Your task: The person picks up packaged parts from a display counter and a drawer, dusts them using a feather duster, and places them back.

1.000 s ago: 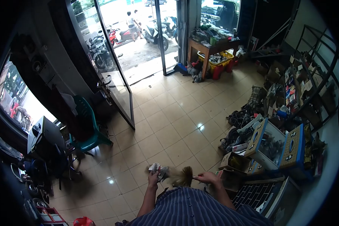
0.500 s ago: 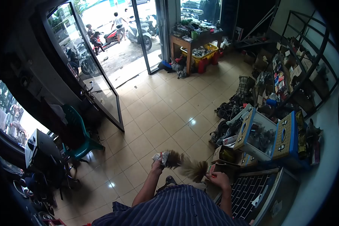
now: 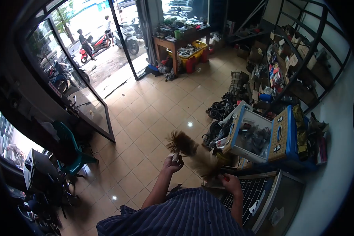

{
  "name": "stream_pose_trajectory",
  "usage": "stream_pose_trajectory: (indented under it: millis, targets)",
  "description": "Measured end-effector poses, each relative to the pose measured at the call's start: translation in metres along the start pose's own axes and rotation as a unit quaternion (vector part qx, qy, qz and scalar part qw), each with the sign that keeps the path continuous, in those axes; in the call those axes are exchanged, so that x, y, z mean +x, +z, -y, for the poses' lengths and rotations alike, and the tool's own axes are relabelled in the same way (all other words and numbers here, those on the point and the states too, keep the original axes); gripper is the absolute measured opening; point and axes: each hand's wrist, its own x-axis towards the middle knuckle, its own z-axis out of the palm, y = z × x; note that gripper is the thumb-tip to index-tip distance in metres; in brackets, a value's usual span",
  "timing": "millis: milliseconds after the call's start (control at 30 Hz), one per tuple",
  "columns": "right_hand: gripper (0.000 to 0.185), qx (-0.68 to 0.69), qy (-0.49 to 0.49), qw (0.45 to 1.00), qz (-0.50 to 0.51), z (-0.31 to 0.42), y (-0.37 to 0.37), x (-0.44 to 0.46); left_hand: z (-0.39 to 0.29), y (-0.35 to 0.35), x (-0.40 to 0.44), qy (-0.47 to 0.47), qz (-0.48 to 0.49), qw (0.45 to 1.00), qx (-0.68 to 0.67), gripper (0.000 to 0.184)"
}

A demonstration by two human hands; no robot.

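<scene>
My right hand (image 3: pixel 231 184) is closed around the red handle end of a feather duster (image 3: pixel 203 160). Its tan feathers reach up and left from that hand to a darker brown tip. My left hand (image 3: pixel 172 164), just below the dark tip, has its fingers closed on a whitish crumpled wrapper (image 3: pixel 176 156). Whether the wrapper is fixed to the duster I cannot tell. Both hands are in front of my striped shirt, above the tiled floor (image 3: pixel 145 126).
To the right stand an open plastic drawer unit (image 3: pixel 281 133) holding bags and a rack (image 3: pixel 287 67) of small boxes. A green chair (image 3: pixel 72 153) stands left, near the open glass door (image 3: pixel 94 106). A cluttered wooden table (image 3: pixel 157 43) is at the back; people and motorbikes are outside.
The dark feather tip has swung up and away from me, and the tan feathers now slant up to the left. My left hand has risen slightly. The camera view has shifted right.
</scene>
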Motion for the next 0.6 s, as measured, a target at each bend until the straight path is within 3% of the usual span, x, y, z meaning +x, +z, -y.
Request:
stream_pose_trajectory:
  millis: [67, 167, 200, 233, 267, 300, 400, 467, 533, 567, 600]
  targets:
    - [0.04, -0.034, 0.013, 0.999, 0.015, -0.005, -0.024, -0.005, 0.021, 0.01, 0.02, -0.025, 0.019, 0.999, 0.017, 0.02]
    - [0.043, -0.02, 0.055, 0.995, -0.086, -0.039, -0.035, -0.008, 0.052, 0.029, 0.036, -0.061, 0.217, 0.96, 0.167, 0.019]
    - [0.044, 0.0, 0.069, 0.988, -0.135, -0.051, -0.036, -0.009, 0.066, 0.047, 0.024, -0.04, 0.172, 0.963, 0.203, 0.019]
    - [0.045, 0.034, 0.097, 0.984, -0.145, -0.056, -0.042, -0.011, 0.079, 0.058, 0.017, -0.04, 0.192, 0.953, 0.233, 0.02]
    - [0.046, 0.066, 0.122, 0.978, -0.154, -0.065, -0.044, -0.017, 0.085, 0.066, 0.02, -0.139, 0.255, 0.941, 0.175, 0.021]
    - [0.046, 0.076, 0.157, 0.97, -0.17, -0.078, -0.038, -0.024, 0.089, 0.07, 0.028, -0.148, 0.25, 0.929, 0.23, 0.021]
    - [0.043, 0.15, 0.133, 0.946, -0.255, -0.124, 0.0, -0.026, 0.119, 0.108, 0.029, -0.158, 0.235, 0.89, 0.357, 0.021]
    - [0.05, 0.405, 0.211, 0.876, -0.154, -0.152, 0.042, -0.035, 0.136, 0.137, 0.039, -0.178, 0.268, 0.83, 0.456, 0.021]
    - [0.05, 0.417, 0.262, 0.855, -0.162, -0.153, 0.077, -0.051, 0.156, 0.157, 0.071, -0.185, 0.204, 0.828, 0.489, 0.021]
    - [0.05, 0.424, 0.298, 0.84, -0.159, -0.147, 0.092, -0.06, 0.161, 0.165, 0.098, -0.259, 0.27, 0.808, 0.454, 0.023]
    - [0.05, 0.425, 0.317, 0.832, -0.164, -0.125, 0.094, -0.071, 0.178, 0.181, 0.105, -0.249, 0.263, 0.793, 0.489, 0.025]
